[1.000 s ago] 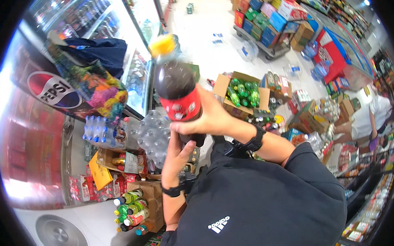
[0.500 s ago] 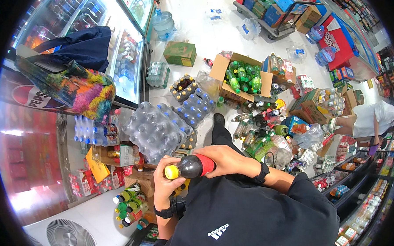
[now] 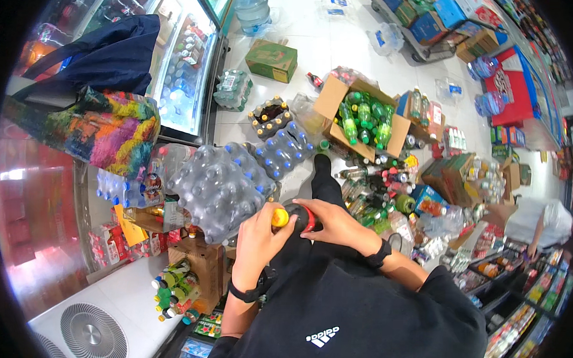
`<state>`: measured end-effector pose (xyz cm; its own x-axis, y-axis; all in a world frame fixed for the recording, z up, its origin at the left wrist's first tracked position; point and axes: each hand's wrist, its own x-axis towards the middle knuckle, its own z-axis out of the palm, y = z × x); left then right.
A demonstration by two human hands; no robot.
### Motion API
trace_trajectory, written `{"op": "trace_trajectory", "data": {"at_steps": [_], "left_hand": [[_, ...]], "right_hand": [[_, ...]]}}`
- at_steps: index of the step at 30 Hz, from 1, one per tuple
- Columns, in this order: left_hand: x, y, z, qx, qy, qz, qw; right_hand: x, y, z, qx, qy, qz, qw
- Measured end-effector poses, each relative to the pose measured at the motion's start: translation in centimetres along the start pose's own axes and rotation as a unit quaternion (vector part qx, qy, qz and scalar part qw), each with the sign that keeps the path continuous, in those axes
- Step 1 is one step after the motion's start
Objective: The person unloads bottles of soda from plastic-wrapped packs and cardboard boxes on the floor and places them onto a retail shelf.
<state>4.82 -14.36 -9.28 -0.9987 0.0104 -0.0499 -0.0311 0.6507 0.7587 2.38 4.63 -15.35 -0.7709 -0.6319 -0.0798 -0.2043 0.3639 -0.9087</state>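
Observation:
Between my two hands, in front of my lap, is a dark drink bottle (image 3: 297,215) with a yellow cap and a red label. It is tilted, its cap to the left. My left hand (image 3: 261,237) is closed around the neck end, fingers and thumb beside the cap. My right hand (image 3: 333,223) grips the red-labelled body. Just left of the bottle lies a shrink-wrapped pack of dark bottles (image 3: 217,190), and a pack with blue caps (image 3: 282,152) sits behind it.
An open carton (image 3: 332,96) of green bottles stands ahead. Loose bottles (image 3: 388,183) crowd the floor to the right. A lit drinks fridge (image 3: 187,79) and a colourful bag (image 3: 119,133) are at left; a person in white (image 3: 533,218) is at far right.
My hands have shifted a little up and right with the bottle. It points its cap more toward the camera, with less of its side showing. The whole view has shifted slightly.

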Motion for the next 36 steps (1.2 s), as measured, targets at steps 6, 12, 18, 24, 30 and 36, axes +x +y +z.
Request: {"op": "trace_trajectory", "data": {"at_steps": [6,12,18,24,30,36], "left_hand": [[12.9,-7.0,7.5,0.149,-0.021,-0.092,0.984],[24.9,-20.7,18.9,0.189,-0.021,-0.173,0.966],[34.7,-34.2,26.7,-0.008,0.085,-0.38,0.921],[38.6,-44.2,29.9,0.027,0.127,-0.337,0.932],[41.3,-43.9,32.4,0.102,0.064,-0.291,0.949],[41.6,-46.1,35.3,0.223,0.031,-0.22,0.949]], "right_hand": [[5.1,8.0,-5.8,0.08,0.004,0.069,0.994],[4.5,18.8,-10.9,0.065,0.011,0.21,0.975],[2.4,24.4,-11.5,0.079,-0.005,0.311,0.947],[1.7,27.0,-8.7,0.155,-0.032,0.372,0.915],[1.6,28.7,-6.4,0.2,-0.007,0.439,0.876],[1.5,28.8,-5.1,0.204,0.018,0.493,0.846]]}}
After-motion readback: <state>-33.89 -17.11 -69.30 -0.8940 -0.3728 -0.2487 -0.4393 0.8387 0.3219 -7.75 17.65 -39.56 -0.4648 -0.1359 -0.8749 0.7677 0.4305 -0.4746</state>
